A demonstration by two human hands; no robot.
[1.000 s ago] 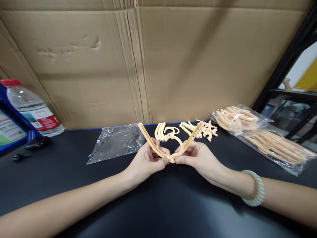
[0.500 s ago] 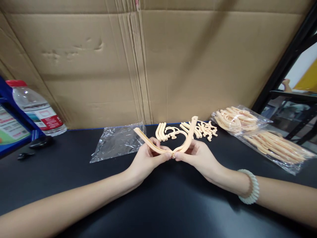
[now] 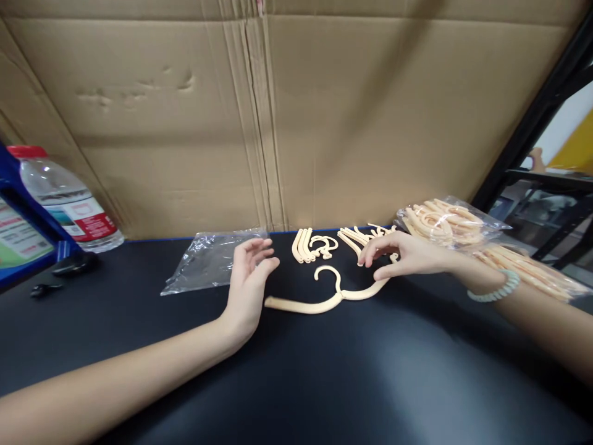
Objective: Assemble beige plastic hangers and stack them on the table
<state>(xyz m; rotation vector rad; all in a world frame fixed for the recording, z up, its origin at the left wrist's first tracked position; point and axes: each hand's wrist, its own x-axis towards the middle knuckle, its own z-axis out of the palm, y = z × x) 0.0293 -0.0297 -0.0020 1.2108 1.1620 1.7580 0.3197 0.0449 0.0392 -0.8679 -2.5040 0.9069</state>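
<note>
Two open hands flank a hanger (image 3: 324, 301) lying flat on the table (image 3: 296, 383): left hand (image 3: 248, 284) at nine o'clock, right hand (image 3: 407, 254) at two o'clock, both holding nothing.

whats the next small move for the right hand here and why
Probably lower the right hand onto the loose arm pieces under its fingers and pick one. The assembled hanger lies flat on the table, both hands are open, and the left hand holds nothing.

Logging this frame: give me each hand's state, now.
Left hand: open, holding nothing, beside the hanger.
Right hand: open, holding nothing, over the hanger's right arm.
</note>
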